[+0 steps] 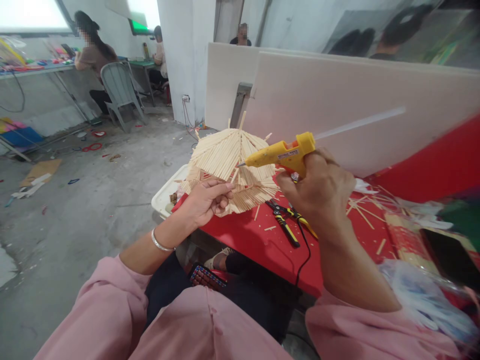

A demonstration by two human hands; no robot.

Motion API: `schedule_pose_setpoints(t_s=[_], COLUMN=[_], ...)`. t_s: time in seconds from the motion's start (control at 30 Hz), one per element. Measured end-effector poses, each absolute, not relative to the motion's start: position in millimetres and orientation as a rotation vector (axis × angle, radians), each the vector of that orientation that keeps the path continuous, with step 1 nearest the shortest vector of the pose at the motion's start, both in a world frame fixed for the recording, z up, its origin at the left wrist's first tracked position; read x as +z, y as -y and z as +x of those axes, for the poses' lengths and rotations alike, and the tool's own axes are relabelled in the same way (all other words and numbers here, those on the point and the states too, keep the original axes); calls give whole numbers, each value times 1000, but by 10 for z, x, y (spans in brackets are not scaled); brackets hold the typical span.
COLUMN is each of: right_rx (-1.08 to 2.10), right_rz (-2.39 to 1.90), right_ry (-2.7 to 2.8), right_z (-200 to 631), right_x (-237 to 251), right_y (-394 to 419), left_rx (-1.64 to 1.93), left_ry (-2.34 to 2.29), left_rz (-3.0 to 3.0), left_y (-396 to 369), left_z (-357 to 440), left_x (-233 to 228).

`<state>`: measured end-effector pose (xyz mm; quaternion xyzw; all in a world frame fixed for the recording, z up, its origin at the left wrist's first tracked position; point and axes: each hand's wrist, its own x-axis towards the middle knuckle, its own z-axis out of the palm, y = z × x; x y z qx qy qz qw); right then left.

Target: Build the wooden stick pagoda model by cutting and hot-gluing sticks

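Red table [258, 245], near left corner toward the viewer; strewn with loose sticks [365, 215] on the right half. White partition boards [337, 95] upright along the far edge. Grey concrete floor [93, 210] to the left, littered with scraps. Grey plastic chair [120, 90] at a far bench, a seated person [92, 55] beside it; further people behind the boards.

Stick model [230, 172], roofed and hut-like, of pale wooden sticks: standing at the near left corner of the table, partly over a white tray [163, 197] past the table's left edge.

Left hand [204, 200]: closed loosely on the model's lower front edge, fingers curled against the sticks; silver bangle [161, 245] at the wrist.

Right hand [318, 190]: wrapped fully around the grip of a yellow glue gun [281, 155], held above the table just right of the model; nozzle pointing left, tip touching or just off the roof sticks, cannot tell which. Clear glue stick [360, 122] projecting from the gun's rear.

Yellow-and-black pliers [287, 220]: flat on the table, below the gun, between both hands. Black cord [305, 250] trailing down over the near edge.
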<state>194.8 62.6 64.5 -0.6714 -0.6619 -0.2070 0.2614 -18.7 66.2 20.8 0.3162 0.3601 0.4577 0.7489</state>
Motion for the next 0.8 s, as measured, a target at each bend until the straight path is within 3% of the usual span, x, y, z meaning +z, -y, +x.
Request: schedule_pose_setpoints(t_s=[0.8], right_rx=[-549], right_rz=[-1773], right_ry=[1755], right_z=[2000], right_x=[609], right_y=[-689], left_rx=[1032], left_ry=[-855], left_rz=[716], left_y=[-736], left_z=[-131], left_x=[227])
